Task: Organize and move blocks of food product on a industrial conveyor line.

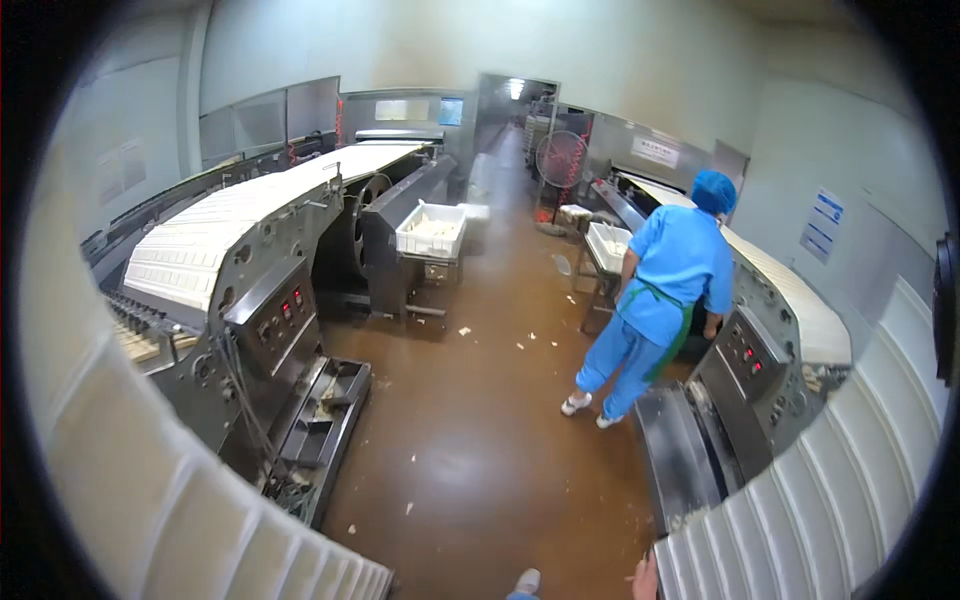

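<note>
My right hand (644, 578) shows in part at the lower edge, beside the end of a white ribbed belt (760, 545) on the right. Its visible fingers look spread, and nothing shows in them; whether it touches the belt I cannot tell. My left hand is out of the picture. Below the middle, one of my white shoes (528, 580) stands on the brown floor. Another white ribbed belt (190, 510) curves along the lower left.
A person in blue (675, 260) stands at the right machine's control panel (745, 350). On the left is a similar machine with a long white belt (230, 215). White crates (432, 228) sit on stands; a fan (560, 158) is far back. Scraps lie on the wet-looking floor (450, 420).
</note>
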A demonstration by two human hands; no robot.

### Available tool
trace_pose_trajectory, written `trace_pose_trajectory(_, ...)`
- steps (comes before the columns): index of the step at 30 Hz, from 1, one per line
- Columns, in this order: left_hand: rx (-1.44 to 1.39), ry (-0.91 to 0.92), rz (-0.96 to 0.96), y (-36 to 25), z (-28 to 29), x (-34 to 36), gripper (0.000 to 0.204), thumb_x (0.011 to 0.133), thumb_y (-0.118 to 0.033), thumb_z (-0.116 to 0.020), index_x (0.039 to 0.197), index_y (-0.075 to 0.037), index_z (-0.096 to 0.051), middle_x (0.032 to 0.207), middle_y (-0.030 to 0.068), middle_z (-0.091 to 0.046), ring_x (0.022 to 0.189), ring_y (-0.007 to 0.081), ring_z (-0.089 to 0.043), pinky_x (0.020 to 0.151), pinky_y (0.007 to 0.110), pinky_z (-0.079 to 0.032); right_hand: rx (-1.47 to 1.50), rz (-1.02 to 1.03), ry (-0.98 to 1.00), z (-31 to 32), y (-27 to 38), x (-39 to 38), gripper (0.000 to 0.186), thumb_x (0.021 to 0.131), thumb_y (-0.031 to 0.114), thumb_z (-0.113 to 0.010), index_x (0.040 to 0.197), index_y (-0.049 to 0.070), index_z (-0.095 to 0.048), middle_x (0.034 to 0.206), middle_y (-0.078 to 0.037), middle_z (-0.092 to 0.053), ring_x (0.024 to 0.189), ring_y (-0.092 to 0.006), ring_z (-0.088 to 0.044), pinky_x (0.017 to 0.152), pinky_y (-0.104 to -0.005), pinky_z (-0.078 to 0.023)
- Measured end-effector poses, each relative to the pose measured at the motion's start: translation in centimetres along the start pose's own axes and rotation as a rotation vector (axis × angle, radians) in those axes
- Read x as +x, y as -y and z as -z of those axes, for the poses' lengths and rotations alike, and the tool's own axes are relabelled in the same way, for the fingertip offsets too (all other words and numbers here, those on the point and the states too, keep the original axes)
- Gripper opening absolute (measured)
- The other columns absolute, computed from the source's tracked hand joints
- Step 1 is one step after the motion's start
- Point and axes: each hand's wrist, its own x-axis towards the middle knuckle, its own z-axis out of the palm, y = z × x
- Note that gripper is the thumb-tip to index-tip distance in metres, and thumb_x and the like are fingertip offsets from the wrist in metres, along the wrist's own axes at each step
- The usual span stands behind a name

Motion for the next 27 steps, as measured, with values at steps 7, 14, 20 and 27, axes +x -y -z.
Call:
trace_pose_trajectory(7,-0.078,-0.491,-0.089,-10.2,3.0,20.2,0.064,0.106,-0.04,-0.054,0.157,-0.007,-0.032,0.161,0.0229,-0.03,0.144,0.0379,-0.039,0.111,0.049,-0.044,0.034,-0.005,0.58,-22.8,13.6,42.8,0.06,0.107,0.029,-0.043,0.158,0.003,-0.025,0.137,-0.021,-0.058,0.094,-0.0236,-0.067,0.084,-0.0401,-0.056)
trace_pose_trajectory(14,-0.027,-0.901,-0.209,-28.2,7.3,42.8,0.056,0.106,-0.039,-0.055,0.151,-0.009,-0.042,0.157,0.0213,-0.04,0.139,0.0334,-0.046,0.112,0.047,-0.042,0.161,0.683,0.782,-45.1,38.5,81.8,0.066,0.108,0.028,-0.045,0.16,-0.001,-0.017,0.162,-0.026,-0.03,0.151,-0.0369,-0.031,0.123,-0.044,-0.026)
trace_pose_trajectory(20,0.595,-0.512,-0.292,-58.2,2.6,89.8,0.076,0.096,-0.027,-0.071,0.157,-0.007,-0.03,0.158,0.0202,-0.037,0.147,0.0315,-0.036,0.115,0.046,-0.039,0.199,0.669,0.603,-51.5,41.2,111.5,0.066,0.107,0.017,-0.045,0.164,0.01,-0.012,0.146,-0.023,-0.05,0.117,-0.0308,-0.064,0.104,-0.0434,-0.048)
trace_pose_trajectory(27,0.595,0.382,-0.487,-89.6,-23.5,133.0,0.084,0.099,-0.023,-0.069,0.163,-0.014,-0.015,0.148,0.0251,-0.045,0.13,0.0321,-0.054,0.106,0.044,-0.05,0.443,0.067,0.418,-54.5,40.9,149.4,0.065,0.107,0.016,-0.039,0.164,0.005,-0.01,0.139,-0.026,-0.049,0.095,-0.0262,-0.07,0.087,-0.0382,-0.057)
